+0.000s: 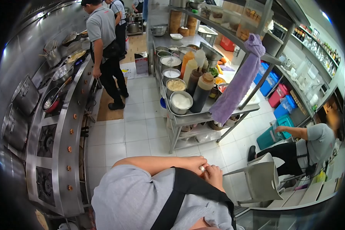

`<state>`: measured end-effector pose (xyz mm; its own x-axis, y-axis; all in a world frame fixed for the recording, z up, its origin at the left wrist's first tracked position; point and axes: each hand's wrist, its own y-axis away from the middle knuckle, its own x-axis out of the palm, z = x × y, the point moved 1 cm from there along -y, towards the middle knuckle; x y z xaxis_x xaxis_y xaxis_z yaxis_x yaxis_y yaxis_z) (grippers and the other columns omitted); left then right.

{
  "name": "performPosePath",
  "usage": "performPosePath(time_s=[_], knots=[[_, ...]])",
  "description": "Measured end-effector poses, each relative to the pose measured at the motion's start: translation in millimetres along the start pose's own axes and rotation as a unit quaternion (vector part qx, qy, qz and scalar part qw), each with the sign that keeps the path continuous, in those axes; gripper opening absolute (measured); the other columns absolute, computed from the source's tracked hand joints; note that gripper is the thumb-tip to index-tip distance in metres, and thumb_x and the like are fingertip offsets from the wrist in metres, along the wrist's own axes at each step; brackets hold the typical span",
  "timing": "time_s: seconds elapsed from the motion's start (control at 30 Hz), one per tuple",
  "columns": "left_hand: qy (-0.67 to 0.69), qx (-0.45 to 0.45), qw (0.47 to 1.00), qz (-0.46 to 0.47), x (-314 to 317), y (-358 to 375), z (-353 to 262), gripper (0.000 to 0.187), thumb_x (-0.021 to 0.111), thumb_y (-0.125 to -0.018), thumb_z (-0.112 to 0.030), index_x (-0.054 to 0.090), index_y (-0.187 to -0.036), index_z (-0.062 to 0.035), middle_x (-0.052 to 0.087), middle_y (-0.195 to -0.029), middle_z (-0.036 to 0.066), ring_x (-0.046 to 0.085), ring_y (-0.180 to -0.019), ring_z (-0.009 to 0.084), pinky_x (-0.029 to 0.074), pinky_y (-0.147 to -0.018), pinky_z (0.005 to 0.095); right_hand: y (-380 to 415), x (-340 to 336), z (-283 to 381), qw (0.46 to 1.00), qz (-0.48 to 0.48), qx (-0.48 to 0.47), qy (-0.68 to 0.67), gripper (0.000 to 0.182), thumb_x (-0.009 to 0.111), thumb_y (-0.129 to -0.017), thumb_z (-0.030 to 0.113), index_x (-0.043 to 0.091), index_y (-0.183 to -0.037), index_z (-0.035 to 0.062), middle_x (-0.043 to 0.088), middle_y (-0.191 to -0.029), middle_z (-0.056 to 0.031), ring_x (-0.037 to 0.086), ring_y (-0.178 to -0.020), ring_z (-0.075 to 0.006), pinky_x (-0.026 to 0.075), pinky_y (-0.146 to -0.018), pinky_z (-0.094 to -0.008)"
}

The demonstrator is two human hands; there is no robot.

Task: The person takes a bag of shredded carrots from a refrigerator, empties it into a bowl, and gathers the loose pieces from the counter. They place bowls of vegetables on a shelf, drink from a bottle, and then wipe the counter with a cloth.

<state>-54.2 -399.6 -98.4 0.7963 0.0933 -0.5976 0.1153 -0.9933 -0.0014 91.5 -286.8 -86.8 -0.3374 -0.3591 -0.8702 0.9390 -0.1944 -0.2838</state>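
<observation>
In the head view my left hand (194,164) is in front of my chest, its fingers closed around a small whitish piece (201,168). It resembles a garlic clove, but it is too small to name for sure. My right hand (214,174) meets it from the right, fingers bent and pressed against the same piece. My palms and most of my fingertips are hidden.
Ahead stands a steel prep table (234,112) with sauce bottles and metal pots. A purple towel (237,82) hangs from its shelf. Stoves (67,153) line the left. A grey chair (257,180) and a seated person (316,143) are right; another person (103,42) stands ahead.
</observation>
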Motion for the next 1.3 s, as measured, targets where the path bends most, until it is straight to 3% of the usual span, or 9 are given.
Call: performPosePath(time_s=[0.27,0.37,0.4,0.5,0.7,0.83,1.0,1.13,1.3], knots=[[-0.064,-0.051,0.962,-0.260,-22.1,-26.4,38.0,0.018,0.062,-0.082,-0.017,0.060,-0.082,0.0013,0.057,-0.088,0.015,0.057,-0.081,0.0323,0.047,-0.073,0.0382,1.7,-20.2,-24.0,0.997,-0.060,0.043,-0.014,0.007,0.058,-0.072,0.005,0.058,-0.079,0.0042,0.057,-0.078,-0.0136,0.054,-0.077,-0.0355,0.042,-0.068,-0.0459],[-0.018,0.114,0.956,-0.269,-42.4,-41.6,25.4,0.019,0.060,-0.087,-0.017,0.061,-0.093,0.0000,0.058,-0.092,0.012,0.059,-0.085,0.0265,0.049,-0.075,0.0371,6.2,-26.8,-36.3,0.990,-0.073,0.083,-0.087,0.005,0.055,-0.071,0.003,0.055,-0.075,-0.0001,0.056,-0.077,-0.0169,0.053,-0.077,-0.0377,0.042,-0.069,-0.0456],[0.199,0.018,0.972,-0.122,-38.8,-40.8,6.5,0.026,0.062,-0.089,-0.022,0.058,-0.106,-0.0021,0.058,-0.097,0.010,0.058,-0.090,0.0193,0.050,-0.072,0.0350,9.3,-27.3,-39.9,0.985,-0.076,0.104,-0.111,0.005,0.055,-0.072,0.003,0.055,-0.075,-0.0007,0.056,-0.076,-0.0170,0.053,-0.076,-0.0376,0.042,-0.069,-0.0453],[0.167,0.106,0.979,-0.048,-5.3,-40.8,-27.6,0.034,0.066,-0.087,-0.026,0.054,-0.111,-0.0039,0.059,-0.094,0.007,0.058,-0.084,0.0150,0.050,-0.065,0.0333,11.1,-37.0,-38.9,0.974,-0.072,0.127,-0.172,0.008,0.053,-0.072,0.003,0.056,-0.078,-0.0021,0.056,-0.076,-0.0176,0.054,-0.074,-0.0368,0.043,-0.068,-0.0436],[0.084,-0.107,0.990,0.027,1.3,-55.9,-20.9,0.032,0.073,-0.078,-0.034,0.059,-0.085,-0.0063,0.062,-0.083,0.004,0.058,-0.069,0.0149,0.046,-0.059,0.0322,18.3,-51.9,-37.4,0.959,-0.056,0.182,-0.211,0.016,0.054,-0.075,0.006,0.060,-0.086,-0.0032,0.060,-0.080,-0.0189,0.058,-0.071,-0.0324,0.047,-0.067,-0.0395],[-0.107,0.242,0.946,-0.187,17.7,-45.5,-8.2,0.022,0.064,-0.077,-0.021,0.049,-0.071,-0.0051,0.056,-0.070,0.010,0.056,-0.064,0.0280,0.043,-0.057,0.0377,25.0,-31.8,-40.5,0.955,-0.011,0.182,-0.234,0.017,0.056,-0.076,0.006,0.060,-0.089,-0.0028,0.061,-0.080,-0.0182,0.059,-0.070,-0.0303,0.047,-0.066,-0.0379],[0.122,-0.088,0.987,-0.060,11.5,-25.4,-31.8,0.017,0.054,-0.081,-0.013,0.045,-0.094,-0.0061,0.057,-0.070,0.015,0.057,-0.066,0.0353,0.042,-0.061,0.0444,25.5,-1.6,-49.9,0.952,0.054,0.178,-0.244,0.018,0.063,-0.075,0.009,0.059,-0.090,-0.0010,0.059,-0.078,-0.0171,0.058,-0.071,-0.0328,0.046,-0.067,-0.0421],[0.006,-0.068,0.991,-0.117,6.7,-17.3,-35.8,0.022,0.057,-0.086,-0.018,0.047,-0.103,-0.0063,0.060,-0.073,0.013,0.062,-0.070,0.0300,0.046,-0.063,0.0408,14.5,4.8,-60.5,0.988,0.074,0.068,-0.118,0.024,0.070,-0.072,0.013,0.058,-0.090,0.0009,0.058,-0.087,-0.0181,0.056,-0.081,-0.0374,0.044,-0.071,-0.0461],[0.156,-0.099,0.969,-0.164,16.8,-62.4,6.5,0.026,0.059,-0.091,-0.022,0.050,-0.109,-0.0057,0.063,-0.089,0.005,0.061,-0.084,0.0108,0.050,-0.072,0.0292,1.9,25.1,-114.5,0.991,-0.026,0.044,-0.126,0.032,0.072,-0.071,0.014,0.058,-0.097,0.0013,0.054,-0.105,-0.0192,0.052,-0.100,-0.0370,0.044,-0.086,-0.0411]])
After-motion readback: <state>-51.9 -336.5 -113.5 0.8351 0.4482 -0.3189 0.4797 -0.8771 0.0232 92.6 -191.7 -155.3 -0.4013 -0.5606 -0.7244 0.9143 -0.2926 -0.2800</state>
